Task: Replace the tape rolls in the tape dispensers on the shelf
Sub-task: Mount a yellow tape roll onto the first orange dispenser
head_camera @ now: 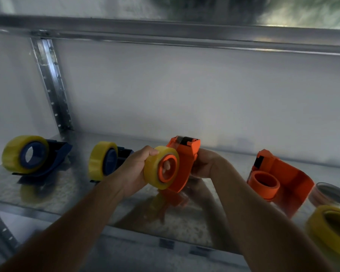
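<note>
My left hand point(134, 170) grips a yellow tape roll point(152, 169) that sits on the hub of an orange tape dispenser point(185, 160). My right hand point(204, 163) holds that dispenser from its right side, just above the metal shelf point(47, 195). A second orange dispenser point(279, 177) stands to the right with a bare hub and no roll. Two blue dispensers point(53, 156) point(114, 160) at the left each carry a yellow roll.
A loose yellow tape roll point(330, 230) lies at the shelf's right front, and behind it an empty-looking clear core point(330, 195). A perforated metal upright point(51, 83) rises at the back left. An upper shelf rail point(165, 30) crosses overhead.
</note>
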